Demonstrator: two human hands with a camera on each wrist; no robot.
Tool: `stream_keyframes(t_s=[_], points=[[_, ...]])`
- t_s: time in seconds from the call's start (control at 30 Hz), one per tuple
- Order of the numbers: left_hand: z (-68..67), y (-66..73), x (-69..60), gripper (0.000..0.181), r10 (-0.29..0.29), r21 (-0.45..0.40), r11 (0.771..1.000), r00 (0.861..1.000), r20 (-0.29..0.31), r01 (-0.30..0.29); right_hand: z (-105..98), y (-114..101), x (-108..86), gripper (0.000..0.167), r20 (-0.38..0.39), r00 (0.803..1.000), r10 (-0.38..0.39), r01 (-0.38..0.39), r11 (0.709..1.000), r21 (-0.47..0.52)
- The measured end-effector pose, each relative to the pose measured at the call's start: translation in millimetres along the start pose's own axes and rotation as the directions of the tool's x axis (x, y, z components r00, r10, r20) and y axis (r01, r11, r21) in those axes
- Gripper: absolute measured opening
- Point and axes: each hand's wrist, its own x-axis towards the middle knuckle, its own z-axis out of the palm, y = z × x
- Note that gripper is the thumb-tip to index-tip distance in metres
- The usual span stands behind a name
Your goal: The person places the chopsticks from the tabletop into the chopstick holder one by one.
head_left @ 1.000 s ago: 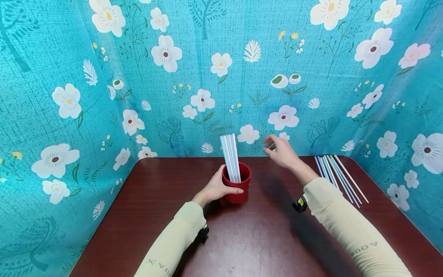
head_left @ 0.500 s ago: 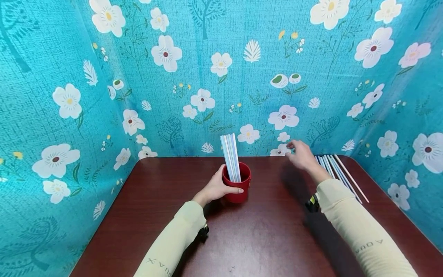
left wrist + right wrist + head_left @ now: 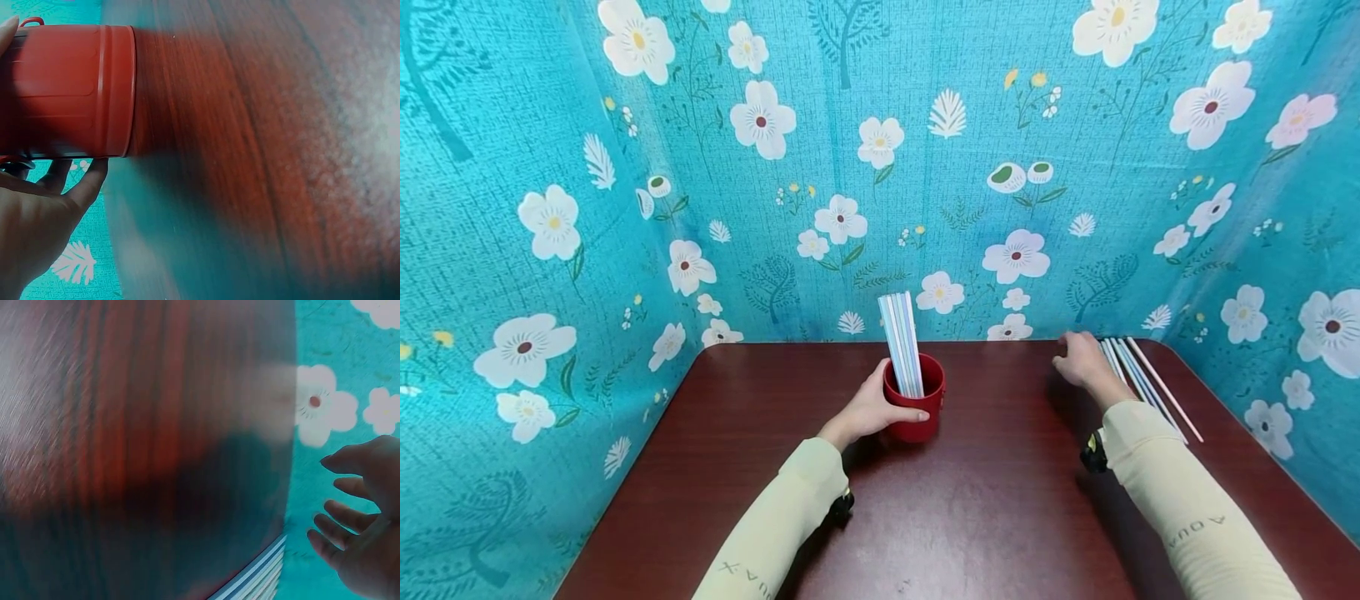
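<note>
My left hand (image 3: 877, 407) grips a red cup (image 3: 913, 428) around its side near the table's middle; in the left wrist view the fingers lie along the red cup (image 3: 69, 94). Several pale blue and white sticks (image 3: 901, 342) stand in it, leaning slightly left. At the right, my right hand (image 3: 1084, 360) hovers beside a row of loose sticks (image 3: 1157, 383) on the table. The right wrist view shows this hand (image 3: 362, 519) with spread, slightly bent fingers and nothing in them, the ends of the sticks (image 3: 253, 575) below it.
The dark red wooden table (image 3: 970, 500) ends at a flowered blue cloth (image 3: 820, 167), which hangs behind it and at both sides. A black band (image 3: 1094, 452) is on the right wrist and another (image 3: 842, 505) on the left.
My right hand has moved right and down, from between the cup and the loose sticks to the left side of those sticks. The left hand and the cup have stayed in place.
</note>
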Motion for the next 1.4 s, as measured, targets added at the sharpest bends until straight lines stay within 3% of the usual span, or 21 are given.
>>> stream_keyframes(t_s=[0.2, 0.4, 0.83, 1.4], points=[[-0.3, 1.1, -0.2, 0.09, -0.005, 0.005, 1.0, 1.0, -0.003, 0.005, 6.9, 24.4, -5.8, 0.04, 0.007, 0.999, 0.046, -0.045, 0.996, -0.081], [0.1, 1.6, -1.0, 0.089, -0.008, 0.007, 1.0, 1.0, -0.001, 0.008, 10.7, 38.6, -11.9, 0.035, 0.062, 0.989, 0.131, -0.125, 0.988, -0.089], [1.1, 1.6, -0.9, 0.09, -0.004, 0.001, 1.0, 1.0, 0.002, 0.004, 13.5, 37.6, -19.8, 0.035, 0.026, 0.984, 0.174, -0.17, 0.98, -0.099], [0.3, 2.3, -2.2, 0.09, -0.01, 0.003, 1.0, 1.0, -0.002, 0.01, 13.2, 38.0, -17.4, 0.023, 0.025, 0.982, 0.188, -0.185, 0.98, -0.079]])
